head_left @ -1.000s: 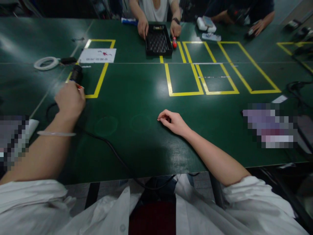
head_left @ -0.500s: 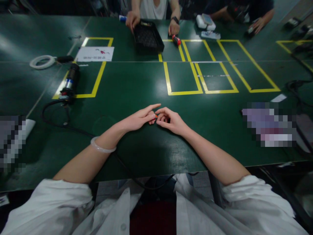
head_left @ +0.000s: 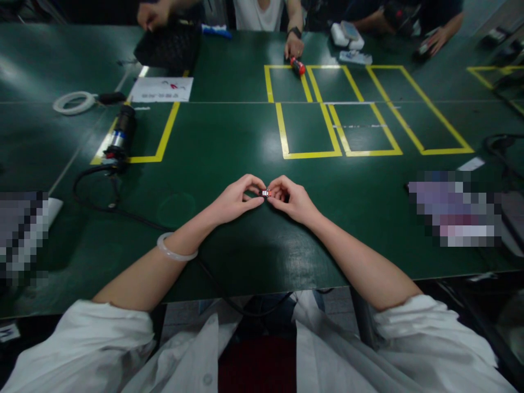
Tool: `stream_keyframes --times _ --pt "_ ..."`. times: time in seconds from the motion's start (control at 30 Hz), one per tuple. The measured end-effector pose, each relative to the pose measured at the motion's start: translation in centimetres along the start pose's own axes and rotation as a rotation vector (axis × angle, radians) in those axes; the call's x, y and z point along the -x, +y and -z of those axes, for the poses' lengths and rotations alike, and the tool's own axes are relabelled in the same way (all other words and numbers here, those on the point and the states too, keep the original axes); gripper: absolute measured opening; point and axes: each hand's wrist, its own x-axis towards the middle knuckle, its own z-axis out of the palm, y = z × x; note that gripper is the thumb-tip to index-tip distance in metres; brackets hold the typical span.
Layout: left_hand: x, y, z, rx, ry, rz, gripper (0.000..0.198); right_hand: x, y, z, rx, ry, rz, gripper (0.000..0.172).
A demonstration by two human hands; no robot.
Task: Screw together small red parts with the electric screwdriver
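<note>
Between my fingertips is a small red, white and black part (head_left: 266, 193), too small to name more exactly. My left hand (head_left: 242, 197) pinches its dark left end between thumb and forefinger. My right hand (head_left: 291, 199) pinches the red right end, with the other fingers curled in. Both hands are low over the green table (head_left: 229, 136), near its front edge. A pale bangle (head_left: 177, 248) circles my left wrist.
A black power screwdriver (head_left: 120, 134) with a cable lies to the left, near a printed sheet (head_left: 161, 89) and a tape roll (head_left: 73, 103). Across the table a person's hand touches a red screwdriver (head_left: 297, 66). A black tray (head_left: 167, 49) is at the far left.
My left fingers have closed into a pinch, and the small part now shows between both hands. Across the table, the person's other hand has moved the black tray leftward.
</note>
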Motion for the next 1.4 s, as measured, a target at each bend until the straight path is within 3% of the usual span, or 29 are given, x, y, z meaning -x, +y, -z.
stream_keyframes --times 0.2,0.73,1.1,1.27,1.4 --pt "0.2 0.3 -0.4 -0.1 0.053 -0.051 0.026 -0.1 -0.3 0.0 0.029 0.019 0.034 0.014" --pt "0.3 0.1 -0.8 -0.215 0.076 -0.117 0.024 -0.1 -0.2 0.1 -0.05 0.028 -0.048 0.018" --pt "0.4 0.1 -1.1 -0.1 0.031 -0.107 0.025 -0.2 0.2 -0.1 -0.164 0.013 -0.063 0.02" --pt "0.3 0.1 -0.9 -0.112 0.059 -0.09 0.026 -0.2 0.0 -0.1 -0.109 -0.004 -0.048 0.028" --pt "0.2 -0.1 -0.8 -0.123 0.066 -0.09 0.027 -0.2 -0.1 -0.1 -0.044 0.013 -0.026 0.02"
